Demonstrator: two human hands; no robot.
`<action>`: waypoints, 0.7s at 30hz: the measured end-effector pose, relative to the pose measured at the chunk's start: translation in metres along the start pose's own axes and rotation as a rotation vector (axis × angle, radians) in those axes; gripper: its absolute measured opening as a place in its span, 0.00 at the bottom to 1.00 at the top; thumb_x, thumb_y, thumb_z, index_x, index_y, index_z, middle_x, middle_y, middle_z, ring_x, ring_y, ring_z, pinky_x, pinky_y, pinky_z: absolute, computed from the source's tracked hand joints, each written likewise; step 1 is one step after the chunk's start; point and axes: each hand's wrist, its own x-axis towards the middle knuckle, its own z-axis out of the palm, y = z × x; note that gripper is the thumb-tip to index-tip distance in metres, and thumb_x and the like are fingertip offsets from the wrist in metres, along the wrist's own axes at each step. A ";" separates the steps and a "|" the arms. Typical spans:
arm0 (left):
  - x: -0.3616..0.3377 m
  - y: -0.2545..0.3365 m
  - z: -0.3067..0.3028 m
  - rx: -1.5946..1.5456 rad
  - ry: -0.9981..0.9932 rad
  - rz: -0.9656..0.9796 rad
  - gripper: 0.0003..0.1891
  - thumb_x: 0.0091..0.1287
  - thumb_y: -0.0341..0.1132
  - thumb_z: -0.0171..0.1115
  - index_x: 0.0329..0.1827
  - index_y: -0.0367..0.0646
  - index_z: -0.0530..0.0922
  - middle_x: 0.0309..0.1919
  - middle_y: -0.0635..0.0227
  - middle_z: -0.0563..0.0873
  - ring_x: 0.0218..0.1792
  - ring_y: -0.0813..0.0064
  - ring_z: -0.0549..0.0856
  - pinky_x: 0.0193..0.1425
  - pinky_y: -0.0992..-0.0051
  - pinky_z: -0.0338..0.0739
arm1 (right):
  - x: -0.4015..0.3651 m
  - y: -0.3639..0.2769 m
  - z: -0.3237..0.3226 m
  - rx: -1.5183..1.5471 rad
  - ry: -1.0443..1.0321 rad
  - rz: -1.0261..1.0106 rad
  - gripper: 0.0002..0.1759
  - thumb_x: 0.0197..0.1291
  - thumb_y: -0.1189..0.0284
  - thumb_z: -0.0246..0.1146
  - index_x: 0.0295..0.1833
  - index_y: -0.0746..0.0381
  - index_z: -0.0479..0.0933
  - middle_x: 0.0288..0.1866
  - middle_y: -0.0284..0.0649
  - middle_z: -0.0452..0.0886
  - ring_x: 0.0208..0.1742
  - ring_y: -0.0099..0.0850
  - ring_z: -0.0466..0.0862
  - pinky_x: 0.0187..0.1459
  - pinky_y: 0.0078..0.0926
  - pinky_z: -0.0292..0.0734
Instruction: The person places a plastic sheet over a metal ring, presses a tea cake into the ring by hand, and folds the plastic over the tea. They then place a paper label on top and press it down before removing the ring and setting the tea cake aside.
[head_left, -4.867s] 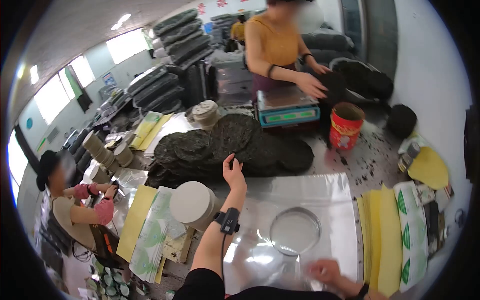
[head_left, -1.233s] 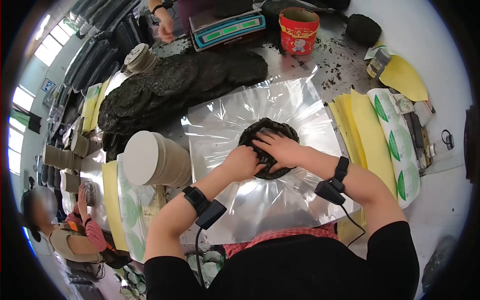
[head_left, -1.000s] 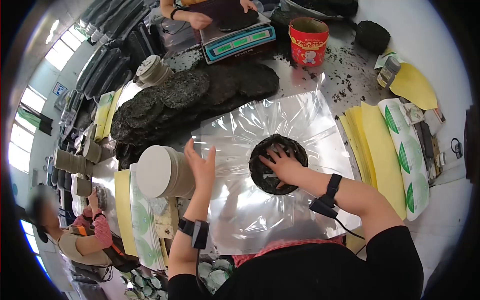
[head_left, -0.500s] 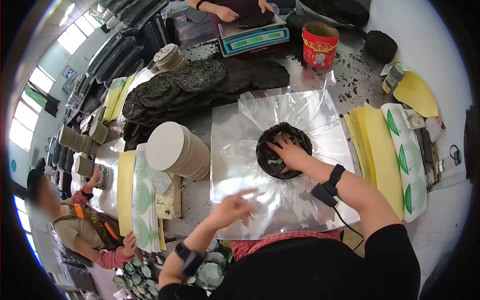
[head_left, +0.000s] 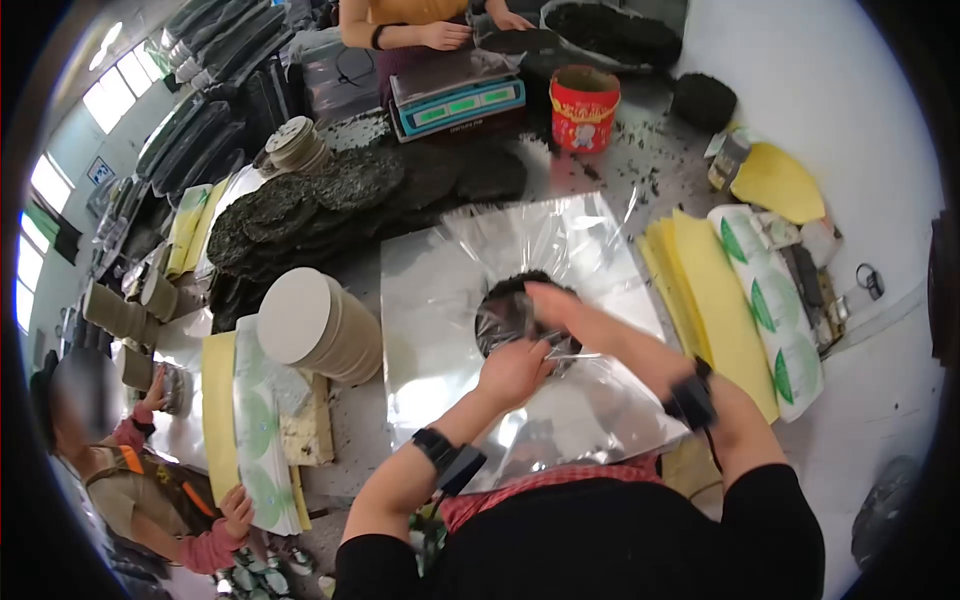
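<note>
In the middle of a large shiny film sheet [head_left: 430, 360] sits a round dark cake with a raised rim [head_left: 537, 277], seemingly dried seaweed. Crinkled clear plastic film [head_left: 503, 318] covers its left part. My left hand [head_left: 513, 374] is closed at the near side of the cake, fingertips pinching the film. At the far right of the rim, my right hand [head_left: 562, 307] has its fingers bent together on the film; they are partly blurred. The hands are close together, and they hide some of the cake.
Left of the sheet stand a stack of pale round discs [head_left: 325, 325] and a pile of dark flat cakes [head_left: 350, 185]. Behind are a red bucket [head_left: 584, 112] and a scale [head_left: 460, 105] beside a co-worker's hands. Yellow sheets [head_left: 715, 310] lie right. Another person [head_left: 130, 480] works at left.
My left hand has come from the near left of the sheet to the cake and closed. My right hand, spread inside the cake before, is now at its rim. Film now lies over the cake.
</note>
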 end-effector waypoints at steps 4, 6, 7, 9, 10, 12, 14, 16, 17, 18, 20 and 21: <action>0.006 -0.002 -0.005 -0.022 -0.185 -0.143 0.19 0.71 0.49 0.46 0.41 0.40 0.73 0.24 0.51 0.83 0.31 0.47 0.83 0.37 0.51 0.75 | -0.091 -0.030 -0.023 -2.000 -0.129 -0.099 0.30 0.59 0.70 0.63 0.67 0.63 0.67 0.34 0.40 0.81 0.39 0.38 0.81 0.62 0.40 0.68; 0.015 -0.006 -0.007 -0.010 -0.252 -0.178 0.19 0.72 0.49 0.45 0.46 0.42 0.72 0.25 0.50 0.84 0.31 0.47 0.84 0.37 0.51 0.75 | -0.096 -0.105 -0.005 -1.833 0.114 -0.698 0.24 0.55 0.70 0.66 0.59 0.61 0.74 0.36 0.39 0.81 0.40 0.36 0.82 0.59 0.40 0.70; 0.015 -0.013 -0.003 -0.029 -0.307 -0.199 0.25 0.70 0.49 0.46 0.64 0.44 0.66 0.26 0.48 0.84 0.31 0.48 0.84 0.38 0.52 0.76 | -0.101 -0.130 0.006 -1.707 0.207 -0.976 0.21 0.53 0.71 0.67 0.54 0.60 0.77 0.37 0.38 0.82 0.41 0.35 0.82 0.58 0.39 0.71; 0.010 -0.003 -0.012 -0.070 -0.349 -0.219 0.32 0.68 0.48 0.48 0.73 0.47 0.56 0.26 0.48 0.84 0.31 0.48 0.84 0.39 0.53 0.77 | -0.117 -0.109 0.039 -0.877 0.021 -0.755 0.11 0.53 0.70 0.68 0.43 0.57 0.81 0.35 0.36 0.81 0.39 0.35 0.81 0.54 0.37 0.73; 0.015 -0.001 -0.023 -0.078 -0.352 -0.224 0.36 0.67 0.48 0.48 0.77 0.48 0.51 0.27 0.48 0.84 0.31 0.48 0.84 0.39 0.54 0.77 | -0.121 -0.082 0.042 -0.816 -0.295 -0.489 0.15 0.52 0.68 0.70 0.44 0.60 0.80 0.36 0.37 0.81 0.41 0.39 0.81 0.49 0.35 0.75; 0.021 -0.004 -0.030 -0.119 -0.477 -0.224 0.45 0.62 0.50 0.52 0.80 0.53 0.41 0.28 0.47 0.84 0.32 0.49 0.85 0.42 0.56 0.77 | -0.115 -0.030 0.019 -1.295 -0.440 -0.137 0.22 0.49 0.63 0.73 0.45 0.65 0.79 0.41 0.45 0.80 0.48 0.45 0.81 0.49 0.35 0.75; 0.026 -0.009 -0.030 -0.176 -0.523 -0.204 0.47 0.60 0.53 0.54 0.80 0.54 0.42 0.28 0.47 0.85 0.34 0.49 0.85 0.44 0.58 0.78 | -0.091 0.004 -0.022 -1.537 -0.206 -0.299 0.24 0.47 0.63 0.74 0.46 0.66 0.78 0.44 0.49 0.80 0.51 0.46 0.80 0.50 0.36 0.75; 0.034 -0.014 -0.024 -0.153 -0.529 -0.177 0.41 0.59 0.53 0.55 0.76 0.52 0.54 0.33 0.49 0.86 0.36 0.50 0.85 0.45 0.59 0.78 | -0.060 -0.006 -0.021 -1.416 0.003 -0.551 0.24 0.46 0.65 0.73 0.46 0.68 0.77 0.46 0.50 0.80 0.52 0.46 0.79 0.52 0.37 0.74; 0.036 -0.017 -0.023 -0.145 -0.522 -0.149 0.37 0.60 0.52 0.55 0.72 0.49 0.60 0.33 0.48 0.86 0.36 0.49 0.85 0.45 0.59 0.78 | -0.036 -0.018 -0.009 -1.249 0.093 -0.687 0.24 0.46 0.66 0.72 0.47 0.69 0.77 0.47 0.50 0.79 0.52 0.46 0.78 0.53 0.38 0.74; 0.032 -0.019 -0.018 -0.132 -0.528 -0.122 0.33 0.60 0.50 0.55 0.68 0.47 0.67 0.33 0.48 0.86 0.36 0.47 0.85 0.45 0.58 0.78 | -0.024 -0.018 0.002 -1.062 0.191 -0.808 0.24 0.45 0.67 0.71 0.47 0.69 0.76 0.48 0.50 0.79 0.52 0.46 0.78 0.55 0.38 0.73; 0.011 -0.028 0.000 -0.078 -0.382 -0.175 0.25 0.64 0.52 0.55 0.56 0.44 0.75 0.35 0.50 0.85 0.37 0.49 0.85 0.45 0.56 0.78 | 0.001 0.017 0.007 -1.203 0.050 -0.680 0.20 0.47 0.70 0.67 0.46 0.68 0.76 0.45 0.47 0.79 0.51 0.45 0.77 0.55 0.40 0.72; 0.003 -0.022 -0.007 -0.044 -0.331 -0.242 0.24 0.65 0.52 0.55 0.57 0.44 0.75 0.36 0.50 0.85 0.38 0.49 0.84 0.45 0.56 0.78 | 0.014 0.030 0.006 -1.280 -0.027 -0.619 0.18 0.48 0.71 0.65 0.46 0.67 0.76 0.44 0.46 0.78 0.50 0.45 0.77 0.55 0.40 0.72</action>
